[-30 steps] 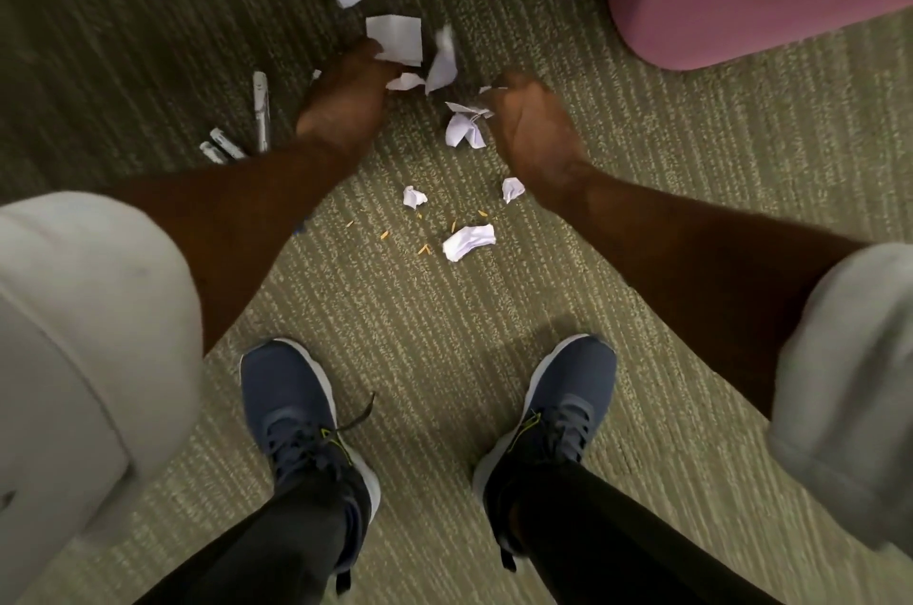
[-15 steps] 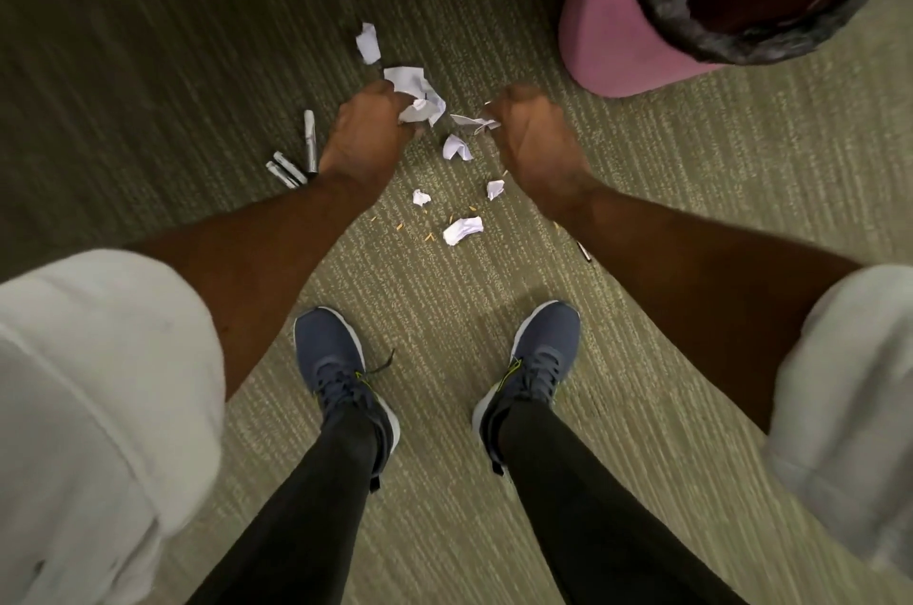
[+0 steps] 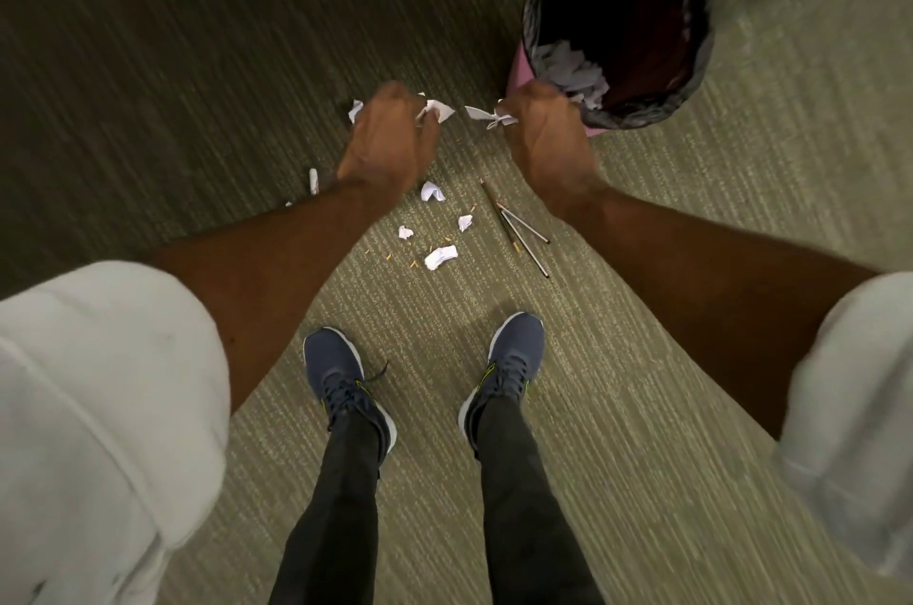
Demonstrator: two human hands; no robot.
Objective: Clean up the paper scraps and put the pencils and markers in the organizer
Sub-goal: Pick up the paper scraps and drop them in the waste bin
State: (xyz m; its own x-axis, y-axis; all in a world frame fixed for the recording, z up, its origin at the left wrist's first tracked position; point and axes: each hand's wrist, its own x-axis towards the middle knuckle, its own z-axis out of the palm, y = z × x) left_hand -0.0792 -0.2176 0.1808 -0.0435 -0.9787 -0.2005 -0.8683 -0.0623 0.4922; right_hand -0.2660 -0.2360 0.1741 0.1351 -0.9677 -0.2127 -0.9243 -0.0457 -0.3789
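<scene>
Paper scraps (image 3: 441, 257) lie loose on the floor (image 3: 642, 407) just ahead of our shoes (image 3: 341, 377). We note pencils (image 3: 514, 224) just right of them and a marker (image 3: 313, 181) left. Farther out, our left hand (image 3: 388, 140) has fingers curled round torn paper (image 3: 437, 110). Our right hand (image 3: 543, 145) grips a torn strip (image 3: 486, 115) beside the lined bin (image 3: 696, 61), with paper inside.

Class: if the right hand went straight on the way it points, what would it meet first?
Probably the bin, its lined rim just beyond the right hand, which grips paper scraps; depth is unclear, so it might pass above.
</scene>
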